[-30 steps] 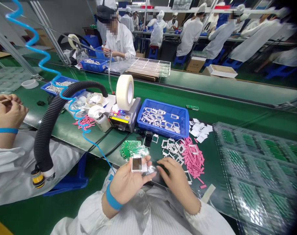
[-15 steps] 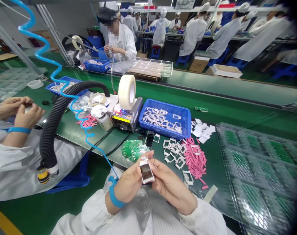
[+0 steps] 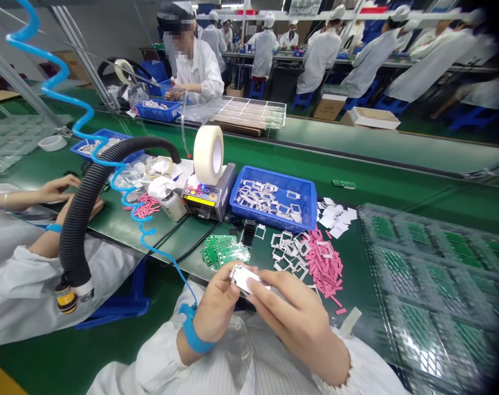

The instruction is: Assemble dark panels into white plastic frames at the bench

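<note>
A small display module point(image 3: 242, 277) is between my two hands, over my lap near the table's front edge, its plain white face turned up. My left hand point(image 3: 216, 307), with a blue band at the wrist, grips its left end between thumb and fingers. From the right, my right hand point(image 3: 294, 312) lays its fingers over the white face and the right end, covering part of it. Just beyond the hands lie a pile of green circuit boards point(image 3: 225, 251), loose white frames point(image 3: 288, 249) and a heap of pink strips point(image 3: 325, 263).
A blue tray point(image 3: 314, 206) of white frames stands behind, beside a tape dispenser point(image 3: 216, 192) with a large roll. Clear plastic trays point(image 3: 368, 247) with green boards lie right. A black hose point(image 3: 79, 219) arches at left, by a co-worker's hands point(image 3: 62, 189).
The module has turned from its dark screen side to its white face. My right hand's fingers have moved across it. The left co-worker's hands have lowered to the table.
</note>
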Motion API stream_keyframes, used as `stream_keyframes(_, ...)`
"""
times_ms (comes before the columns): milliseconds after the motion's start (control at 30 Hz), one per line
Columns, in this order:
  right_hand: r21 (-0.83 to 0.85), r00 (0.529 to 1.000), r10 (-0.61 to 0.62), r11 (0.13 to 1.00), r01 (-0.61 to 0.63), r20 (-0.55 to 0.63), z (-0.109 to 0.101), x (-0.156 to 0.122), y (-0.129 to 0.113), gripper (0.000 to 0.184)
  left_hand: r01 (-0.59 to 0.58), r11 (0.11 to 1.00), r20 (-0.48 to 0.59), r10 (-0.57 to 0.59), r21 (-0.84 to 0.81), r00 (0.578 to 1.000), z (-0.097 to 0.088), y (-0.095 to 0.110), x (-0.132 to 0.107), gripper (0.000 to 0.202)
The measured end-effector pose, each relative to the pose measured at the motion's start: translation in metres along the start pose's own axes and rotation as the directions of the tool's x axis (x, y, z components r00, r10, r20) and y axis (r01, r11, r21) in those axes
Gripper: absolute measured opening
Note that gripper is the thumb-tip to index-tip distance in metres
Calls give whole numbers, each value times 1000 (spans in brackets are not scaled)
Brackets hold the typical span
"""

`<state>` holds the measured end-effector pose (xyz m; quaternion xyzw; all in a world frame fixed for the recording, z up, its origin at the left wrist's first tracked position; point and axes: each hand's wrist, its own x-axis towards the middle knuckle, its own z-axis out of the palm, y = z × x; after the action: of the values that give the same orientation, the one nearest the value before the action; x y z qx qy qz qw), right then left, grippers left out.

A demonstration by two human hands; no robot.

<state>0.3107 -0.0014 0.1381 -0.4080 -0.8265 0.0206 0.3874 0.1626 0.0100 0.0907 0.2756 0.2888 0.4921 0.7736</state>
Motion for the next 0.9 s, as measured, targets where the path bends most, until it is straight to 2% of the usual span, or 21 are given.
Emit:
stream_keyframes(100, -41, 1000, -17, 999, 17, 1, 4, 0, -1, 25, 0, 1000, -53, 0, 5, 999, 1, 0, -1, 40)
stream_keyframes(233, -83, 999, 24, 996, -21, 38, 3, 1, 1, 19, -7, 1000, -90, 6, -12, 996, 1, -1, -2, 37)
stream_keyframes(367, -98, 998, 65, 993, -63, 12, 5, 4, -4, 14, 32, 998, -113, -38, -53, 993, 1, -8, -2, 36)
stream_keyframes(467, -81, 993, 118, 990, -116, 17, 10, 3, -3, 17, 126, 980, -119, -145, -154, 982, -2, -15, -1, 28)
stream_keyframes(533, -72, 980, 186, 981, -181, 68, 8, -1, 12, 20, 225, 939, -98, -257, -261, 961, -5, -20, 0, 23)
stream_keyframes(600, -155, 915, 390, 915, -373, 100, -4, -10, 42, 20, 312, 884, -57, -352, -350, 934, -9, -23, 1, 24)
stream_keyframes(633, -240, 833, 548, 821, -518, 78, -13, -17, 61, 18, 337, 863, -40, -379, -377, 925, -11, -24, 1, 25)
stream_keyframes(667, -304, 756, 654, 726, -616, 31, -23, -24, 83, 18, 352, 848, -27, -394, -397, 919, -13, -24, 2, 27)
stream_keyframes(733, -377, 640, 767, 577, -724, -56, -40, -41, 128, 23, 359, 833, -13, -401, -420, 916, -15, -25, 2, 28)
stream_keyframes(800, -437, 518, 850, 433, -789, -93, -49, -56, 166, 21, 359, 831, -5, -399, -425, 917, -16, -26, 2, 27)
stream_keyframes(900, -504, 395, 916, 308, -807, -73, -43, -69, 201, 22, 373, 830, 15, -404, -414, 915, -14, -26, 1, 27)
